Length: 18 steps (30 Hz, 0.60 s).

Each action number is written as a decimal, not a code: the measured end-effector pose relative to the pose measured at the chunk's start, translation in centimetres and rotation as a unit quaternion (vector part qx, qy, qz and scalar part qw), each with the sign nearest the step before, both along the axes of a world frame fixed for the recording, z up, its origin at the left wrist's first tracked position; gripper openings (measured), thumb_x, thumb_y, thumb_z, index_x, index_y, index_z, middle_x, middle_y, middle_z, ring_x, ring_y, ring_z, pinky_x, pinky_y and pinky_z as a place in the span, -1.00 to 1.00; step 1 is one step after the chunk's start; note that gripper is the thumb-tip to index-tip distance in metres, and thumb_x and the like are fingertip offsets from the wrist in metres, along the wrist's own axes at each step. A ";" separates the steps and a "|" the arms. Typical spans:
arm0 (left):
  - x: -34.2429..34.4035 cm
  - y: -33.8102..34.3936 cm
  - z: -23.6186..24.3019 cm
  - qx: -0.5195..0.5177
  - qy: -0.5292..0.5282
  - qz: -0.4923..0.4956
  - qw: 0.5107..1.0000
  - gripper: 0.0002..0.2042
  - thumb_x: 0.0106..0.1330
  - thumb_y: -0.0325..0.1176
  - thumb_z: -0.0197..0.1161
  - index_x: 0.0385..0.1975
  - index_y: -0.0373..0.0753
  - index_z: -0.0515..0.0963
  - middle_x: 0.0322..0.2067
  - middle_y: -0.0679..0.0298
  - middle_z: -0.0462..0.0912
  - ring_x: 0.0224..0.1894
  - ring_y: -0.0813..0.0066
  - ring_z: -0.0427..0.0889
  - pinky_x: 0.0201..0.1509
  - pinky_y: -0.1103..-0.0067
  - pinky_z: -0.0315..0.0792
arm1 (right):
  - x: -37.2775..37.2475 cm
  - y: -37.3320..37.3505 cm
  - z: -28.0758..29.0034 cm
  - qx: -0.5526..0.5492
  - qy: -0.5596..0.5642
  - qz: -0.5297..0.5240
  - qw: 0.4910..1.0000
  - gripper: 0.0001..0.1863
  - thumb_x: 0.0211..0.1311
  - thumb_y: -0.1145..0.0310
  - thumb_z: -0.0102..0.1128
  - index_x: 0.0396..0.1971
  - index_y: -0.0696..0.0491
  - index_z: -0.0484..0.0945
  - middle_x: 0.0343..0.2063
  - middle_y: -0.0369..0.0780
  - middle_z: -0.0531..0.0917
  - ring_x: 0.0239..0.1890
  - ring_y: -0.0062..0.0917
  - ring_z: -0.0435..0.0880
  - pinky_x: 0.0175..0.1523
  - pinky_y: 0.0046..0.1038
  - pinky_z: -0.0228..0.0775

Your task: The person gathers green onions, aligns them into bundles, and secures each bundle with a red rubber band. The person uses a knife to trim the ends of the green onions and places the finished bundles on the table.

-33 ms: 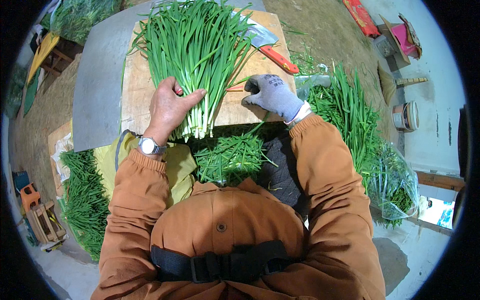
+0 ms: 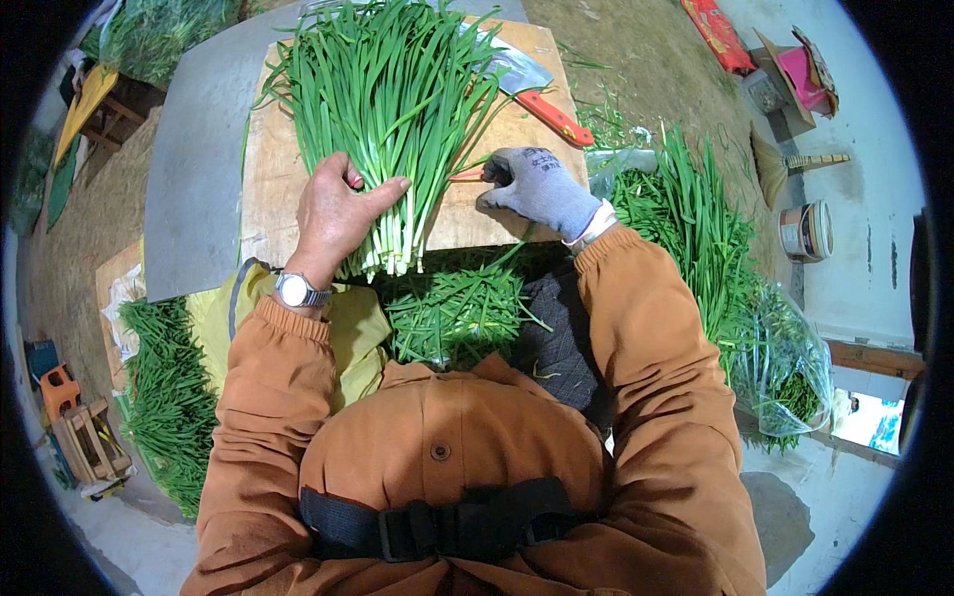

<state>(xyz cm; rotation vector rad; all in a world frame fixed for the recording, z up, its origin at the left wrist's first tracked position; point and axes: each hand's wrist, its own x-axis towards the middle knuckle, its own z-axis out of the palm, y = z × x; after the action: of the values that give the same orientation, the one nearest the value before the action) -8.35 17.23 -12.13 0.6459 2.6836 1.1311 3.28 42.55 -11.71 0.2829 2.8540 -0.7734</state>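
Near, on a wooden board (image 2: 268, 194), a green leafy bunch (image 2: 383, 89) is clasped at its near end by the left hand (image 2: 338, 207), seemingly to keep stalks together. The gloved right hand (image 2: 542, 189) is curled at a red strip (image 2: 466, 177), whether pinched cannot be told; far right, a cleaver (image 2: 521, 74) is laid aside.

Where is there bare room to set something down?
The grey sheet is bare left of the wooden board. On the board: a strip left of the green bunch and left hand, and a smaller patch between bunch and right hand, below the red strip. Crowded: the board's upper part, under bunch and cleaver.
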 end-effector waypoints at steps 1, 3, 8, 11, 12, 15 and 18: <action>0.0 0.0 0.0 -0.002 0.002 0.001 1.000 -0.42 -0.09 0.05 0.55 -0.60 -0.24 0.28 -0.62 0.17 0.44 -0.57 0.23 0.43 -0.44 0.31 0.36 | -0.2 -0.2 -0.3 -0.019 0.005 0.009 1.000 -0.57 0.01 0.03 0.37 -0.29 0.09 0.64 -0.31 -0.03 0.70 -0.17 -0.13 0.68 -0.06 -0.21 0.49; 0.1 0.0 0.0 -0.001 -0.001 0.001 1.000 -0.42 -0.09 0.05 0.55 -0.60 -0.24 0.28 -0.63 0.17 0.44 -0.58 0.23 0.43 -0.44 0.31 0.36 | -0.7 -0.7 -0.8 -0.040 0.042 0.002 0.998 -0.60 0.04 0.06 0.37 -0.31 0.12 0.66 -0.36 -0.03 0.71 -0.26 -0.17 0.70 -0.12 -0.25 0.51; 0.0 -0.1 0.1 0.015 -0.010 -0.003 1.000 -0.42 -0.08 0.04 0.56 -0.60 -0.24 0.29 -0.63 0.18 0.43 -0.58 0.24 0.43 -0.44 0.32 0.36 | -1.3 -1.9 -1.4 -0.266 0.016 -0.118 0.956 -0.83 0.21 0.35 0.30 -0.38 0.17 0.67 -0.49 -0.14 0.72 -0.49 -0.53 0.68 -0.39 -0.46 0.49; 0.0 -0.1 0.1 0.013 -0.005 -0.004 1.000 -0.43 -0.08 0.04 0.56 -0.60 -0.24 0.29 -0.63 0.18 0.44 -0.58 0.25 0.43 -0.44 0.32 0.36 | -0.9 -2.9 -1.5 -0.402 -0.002 -0.158 0.902 -0.87 0.26 0.44 0.26 -0.35 0.21 0.65 -0.53 -0.21 0.68 -0.53 -0.62 0.63 -0.47 -0.52 0.44; 0.0 -0.1 0.1 0.015 -0.001 -0.007 1.000 -0.43 -0.08 0.04 0.56 -0.60 -0.24 0.29 -0.63 0.19 0.44 -0.58 0.25 0.43 -0.44 0.32 0.36 | -0.9 -3.2 -1.6 -0.443 0.001 -0.157 0.883 -0.88 0.27 0.46 0.24 -0.33 0.22 0.64 -0.54 -0.23 0.66 -0.54 -0.64 0.61 -0.49 -0.54 0.42; 0.0 -0.1 0.3 0.015 -0.003 -0.006 1.000 -0.43 -0.08 0.04 0.56 -0.60 -0.24 0.29 -0.64 0.19 0.43 -0.58 0.24 0.43 -0.44 0.32 0.36 | -0.6 -4.3 -2.3 -0.537 0.023 -0.199 0.819 -0.84 0.26 0.47 0.25 -0.23 0.24 0.60 -0.55 -0.24 0.62 -0.58 -0.63 0.54 -0.52 -0.53 0.39; 0.0 -0.1 0.3 0.009 -0.009 -0.003 1.000 -0.43 -0.09 0.04 0.56 -0.60 -0.25 0.30 -0.64 0.18 0.44 -0.57 0.23 0.44 -0.44 0.32 0.36 | -0.7 -5.0 -3.1 -0.529 0.053 -0.204 0.822 -0.82 0.28 0.48 0.24 -0.19 0.25 0.57 -0.53 -0.25 0.61 -0.60 -0.63 0.52 -0.52 -0.55 0.36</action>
<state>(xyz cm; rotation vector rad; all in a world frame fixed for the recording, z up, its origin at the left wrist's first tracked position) -8.33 17.11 -11.86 0.6438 2.6574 1.1555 2.61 37.57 -14.79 0.6650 1.9741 -2.3064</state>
